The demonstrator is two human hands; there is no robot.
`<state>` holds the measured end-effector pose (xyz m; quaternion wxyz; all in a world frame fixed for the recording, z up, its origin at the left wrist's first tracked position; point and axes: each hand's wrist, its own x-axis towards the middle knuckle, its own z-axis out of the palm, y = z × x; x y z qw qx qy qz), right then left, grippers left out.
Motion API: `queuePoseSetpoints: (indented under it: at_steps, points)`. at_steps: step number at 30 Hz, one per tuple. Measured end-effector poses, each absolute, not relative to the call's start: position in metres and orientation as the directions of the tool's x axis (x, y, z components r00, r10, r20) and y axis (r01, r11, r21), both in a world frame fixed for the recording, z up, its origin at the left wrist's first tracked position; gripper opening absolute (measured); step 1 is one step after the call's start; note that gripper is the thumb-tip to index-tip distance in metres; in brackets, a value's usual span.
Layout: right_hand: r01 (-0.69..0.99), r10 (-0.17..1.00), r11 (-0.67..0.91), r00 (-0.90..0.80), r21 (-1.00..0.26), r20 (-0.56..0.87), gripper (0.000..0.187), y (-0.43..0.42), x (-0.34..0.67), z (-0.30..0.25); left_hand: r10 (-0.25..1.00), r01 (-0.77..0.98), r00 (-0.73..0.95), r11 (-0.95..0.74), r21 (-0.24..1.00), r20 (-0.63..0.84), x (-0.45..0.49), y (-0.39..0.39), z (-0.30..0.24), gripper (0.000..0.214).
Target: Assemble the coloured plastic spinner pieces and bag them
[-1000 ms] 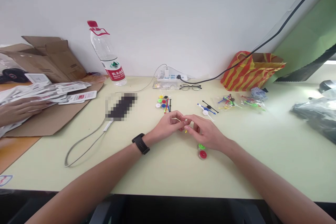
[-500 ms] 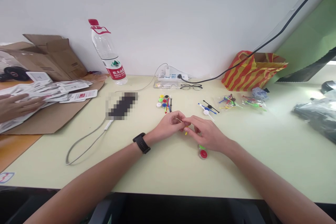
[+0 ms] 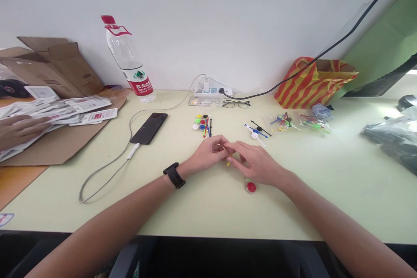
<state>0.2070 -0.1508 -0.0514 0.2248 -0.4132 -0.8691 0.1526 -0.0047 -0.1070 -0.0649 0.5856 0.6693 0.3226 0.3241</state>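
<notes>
My left hand (image 3: 208, 155), with a black watch (image 3: 175, 175) on its wrist, meets my right hand (image 3: 257, 163) fingertip to fingertip over the table. A small yellow plastic piece (image 3: 228, 163) is pinched between them; fingers cover most of it, and its narrow end pokes out below. Just under my right wrist lies a red round disc (image 3: 250, 187) with a clear rim. Coloured discs (image 3: 202, 127) and thin coloured arrows (image 3: 210, 127) lie grouped beyond my left hand. Past my right hand are spinner arrows with discs on them, one white (image 3: 254, 136) and one black (image 3: 259, 128).
Bags of coloured spinner parts (image 3: 282, 122) lie at the right, before a striped bag (image 3: 309, 84). Glasses (image 3: 236, 104) and a power strip (image 3: 213, 90) are at the wall. Left are a phone (image 3: 150, 128), a bottle (image 3: 132, 63) and another person's hand (image 3: 22, 130) on white cards.
The view has shifted slightly. Both my hands keep the yellow piece pinched, its visible end tilted a little differently. The green disc beside the red one is now mostly hidden by my right hand.
</notes>
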Motion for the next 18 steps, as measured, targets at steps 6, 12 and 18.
queuePoseSetpoints:
  at_steps: [6,12,18]
  points:
    - [0.553,0.857,0.495,-0.436,-0.670,0.274,0.044,-0.1454,0.2097,-0.0564,0.832,-0.044,0.546,-0.088,0.995,0.098,-0.0059,-0.1049,-0.0625,0.033]
    - [0.457,0.881,0.440,-0.386,-0.773,0.273,0.040,-0.1428,0.2087,-0.0595,0.835,-0.058,0.544,-0.063,0.996,0.085,-0.0030,-0.1076,-0.0606,0.032]
    - [0.458,0.886,0.410,-0.404,-0.789,0.226,0.039,-0.1419,0.2051,-0.0612,0.843,-0.080,0.529,-0.067,0.995,0.099,-0.0045,-0.1064,-0.0605,0.035]
